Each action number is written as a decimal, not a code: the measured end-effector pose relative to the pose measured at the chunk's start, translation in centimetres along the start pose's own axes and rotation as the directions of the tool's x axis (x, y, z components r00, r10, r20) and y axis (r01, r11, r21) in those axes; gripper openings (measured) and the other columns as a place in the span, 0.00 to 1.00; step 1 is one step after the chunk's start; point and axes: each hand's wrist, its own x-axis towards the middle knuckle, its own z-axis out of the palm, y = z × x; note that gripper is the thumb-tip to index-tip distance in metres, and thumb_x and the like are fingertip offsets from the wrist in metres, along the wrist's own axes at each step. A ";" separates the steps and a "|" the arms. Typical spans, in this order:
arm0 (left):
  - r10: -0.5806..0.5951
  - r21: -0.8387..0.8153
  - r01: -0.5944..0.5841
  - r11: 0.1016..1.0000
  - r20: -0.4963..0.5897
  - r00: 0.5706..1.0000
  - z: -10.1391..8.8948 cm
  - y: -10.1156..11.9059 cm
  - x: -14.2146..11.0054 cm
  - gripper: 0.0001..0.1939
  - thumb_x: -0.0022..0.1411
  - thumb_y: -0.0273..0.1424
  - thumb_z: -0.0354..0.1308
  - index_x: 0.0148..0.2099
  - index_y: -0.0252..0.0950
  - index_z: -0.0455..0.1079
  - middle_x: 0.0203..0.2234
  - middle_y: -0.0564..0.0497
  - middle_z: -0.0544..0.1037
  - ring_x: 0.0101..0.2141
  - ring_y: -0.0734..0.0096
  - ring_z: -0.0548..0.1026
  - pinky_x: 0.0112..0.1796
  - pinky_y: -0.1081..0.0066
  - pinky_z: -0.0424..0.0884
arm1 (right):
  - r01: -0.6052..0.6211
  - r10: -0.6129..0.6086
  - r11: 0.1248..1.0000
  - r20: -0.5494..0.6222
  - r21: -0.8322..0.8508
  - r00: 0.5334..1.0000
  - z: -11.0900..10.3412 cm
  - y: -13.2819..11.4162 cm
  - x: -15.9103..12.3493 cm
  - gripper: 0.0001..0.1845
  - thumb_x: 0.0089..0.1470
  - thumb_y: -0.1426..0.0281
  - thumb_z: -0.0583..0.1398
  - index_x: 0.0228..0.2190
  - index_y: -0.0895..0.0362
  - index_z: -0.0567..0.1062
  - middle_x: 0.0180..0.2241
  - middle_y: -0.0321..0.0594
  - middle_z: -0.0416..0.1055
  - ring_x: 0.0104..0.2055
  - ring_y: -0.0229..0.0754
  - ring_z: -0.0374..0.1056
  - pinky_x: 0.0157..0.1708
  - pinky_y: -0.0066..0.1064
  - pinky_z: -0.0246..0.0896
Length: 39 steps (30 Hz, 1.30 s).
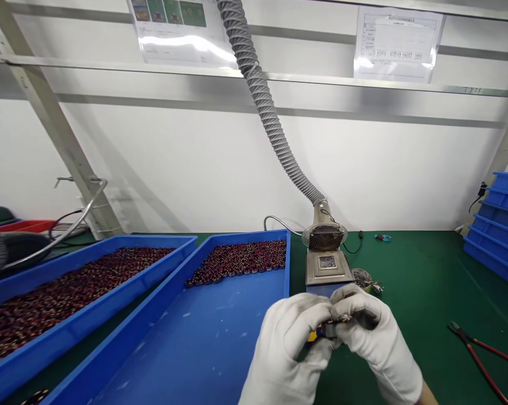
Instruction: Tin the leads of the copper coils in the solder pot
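Note:
My left hand (293,340), in a white glove, is closed around a small yellow, blue and grey item (317,333), mostly covered by the fingers. Fingertips of my right hand (361,315), also gloved, pinch at the far end of the item, where a bit of shiny metal shows; what exactly they hold is hidden. Both hands meet just in front of a metal solder pot (327,267) under a round fume hood. Beside the pot sits a small round dish (362,277) with metal scraps by it.
Left of the hands, a blue tray (186,337) holds many small round dark red parts (245,259) at its far end. Another blue tray (68,286) is filled with similar parts. Red-handled cutting pliers (468,340) lie right. Stacked blue trays (496,230) stand far right. A grey hose (270,109) hangs above.

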 end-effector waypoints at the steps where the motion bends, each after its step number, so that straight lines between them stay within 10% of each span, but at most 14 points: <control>1: 0.037 0.056 -0.036 0.998 -0.016 0.999 0.0 0.0 0.1 0.11 0.56 0.24 0.49 0.43 0.37 0.62 0.36 0.48 0.73 0.38 0.66 0.70 0.38 0.66 0.68 | 0.005 -0.004 1.000 -0.049 0.026 0.999 0.3 0.1 0.1 0.03 0.39 0.72 0.65 0.21 0.54 0.76 0.27 0.37 0.68 0.30 0.38 0.66 0.30 0.27 0.63; 6: 0.123 0.222 -0.110 0.969 -0.045 0.991 -0.6 0.2 0.1 0.09 0.57 0.24 0.49 0.42 0.35 0.63 0.35 0.49 0.74 0.38 0.67 0.70 0.38 0.66 0.65 | -0.016 0.123 0.894 -0.210 0.449 0.970 1.1 -0.5 0.2 0.07 0.40 0.63 0.65 0.22 0.54 0.76 0.25 0.36 0.70 0.31 0.38 0.66 0.35 0.29 0.64; 13: 0.115 0.260 -0.092 0.961 -0.078 0.990 -0.4 0.0 -0.2 0.10 0.56 0.22 0.51 0.42 0.32 0.64 0.36 0.47 0.73 0.39 0.66 0.68 0.39 0.64 0.63 | -0.151 0.194 0.951 -0.138 0.271 0.971 1.6 0.1 -0.1 0.14 0.34 0.70 0.68 0.28 0.57 0.75 0.29 0.41 0.73 0.32 0.43 0.68 0.34 0.35 0.65; 22: -0.080 -0.192 0.063 0.979 -0.083 0.993 -0.5 -0.7 0.1 0.10 0.58 0.26 0.51 0.42 0.41 0.68 0.36 0.50 0.74 0.39 0.65 0.71 0.39 0.66 0.70 | -0.233 0.321 0.859 -0.124 0.455 0.939 2.2 2.2 0.1 0.13 0.31 0.76 0.69 0.25 0.58 0.75 0.25 0.37 0.75 0.28 0.36 0.70 0.30 0.25 0.66; 28: -0.597 -0.618 0.405 0.674 -0.133 0.791 -0.9 -0.9 -0.4 0.07 0.56 0.29 0.53 0.30 0.39 0.72 0.29 0.50 0.76 0.32 0.67 0.74 0.28 0.75 0.72 | -0.381 0.376 0.724 0.134 0.575 0.917 2.1 1.3 -0.4 0.12 0.39 0.68 0.67 0.30 0.56 0.74 0.27 0.39 0.74 0.28 0.40 0.71 0.31 0.34 0.67; 33: -0.473 -0.501 0.421 0.756 0.026 0.880 -1.1 -0.9 -0.1 0.14 0.46 0.27 0.62 0.39 0.40 0.72 0.38 0.47 0.75 0.38 0.60 0.73 0.39 0.67 0.72 | -0.352 0.390 0.758 0.051 0.549 0.920 1.0 2.9 0.1 0.14 0.37 0.66 0.67 0.30 0.57 0.76 0.29 0.39 0.74 0.31 0.40 0.70 0.34 0.33 0.66; 39: -0.399 -0.569 0.277 0.774 -0.099 0.912 -0.2 -0.2 -0.1 0.06 0.53 0.25 0.56 0.30 0.40 0.73 0.28 0.51 0.76 0.35 0.65 0.73 0.37 0.70 0.72 | -0.411 0.434 0.750 0.084 0.517 0.897 1.4 3.2 -0.3 0.16 0.36 0.69 0.68 0.32 0.55 0.74 0.26 0.38 0.73 0.29 0.41 0.71 0.35 0.38 0.66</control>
